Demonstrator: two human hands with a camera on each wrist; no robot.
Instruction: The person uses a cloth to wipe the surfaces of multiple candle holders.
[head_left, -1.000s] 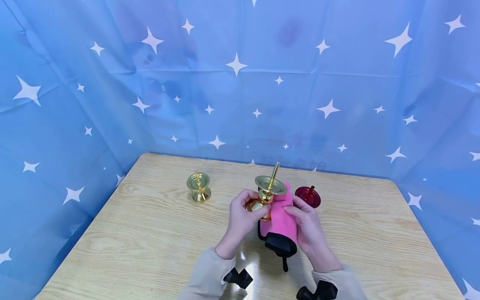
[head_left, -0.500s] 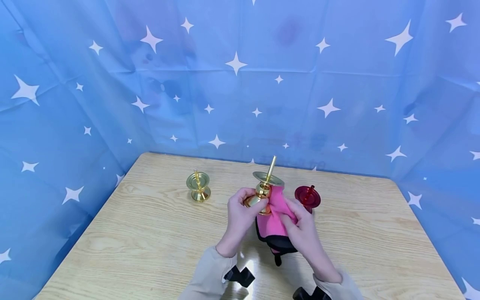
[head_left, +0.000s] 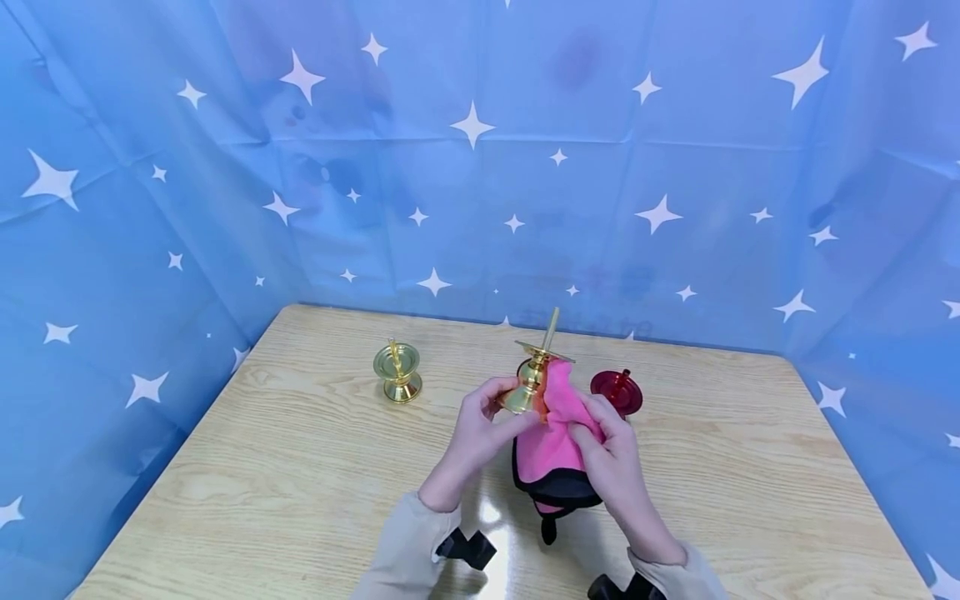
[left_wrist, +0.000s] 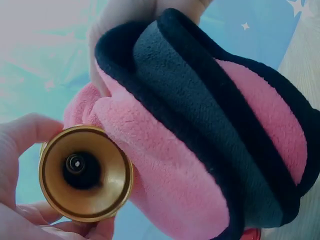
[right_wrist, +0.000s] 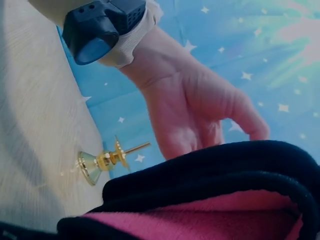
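My left hand (head_left: 480,425) holds a shiny gold candle holder (head_left: 530,385) by its base, with the spike pointing up and slightly right. Its hollow underside faces the left wrist view, where fingers and thumb grip around the base rim. Pinched in my right hand (head_left: 613,454) is a pink cloth (head_left: 551,450) with black edging, bunched against the right side of the holder, just under its dish. The cloth's lower part hangs down in loose folds, ending in a black loop. Most of the right fingertips are hidden by cloth in the right wrist view.
A second gold candle holder (head_left: 402,387) stands upright on the wooden table (head_left: 300,467) to the left. A red candle holder (head_left: 617,392) stands behind my right hand. Behind the held holder shows a sliver of dark red. A blue star-patterned curtain (head_left: 420,167) surrounds the table.
The right hand shifted left with the cloth, bunching it against the holder below the dish. The gold candle holder's tilt changed, so its dish now appears nearly edge-on. The standing holders stayed put.
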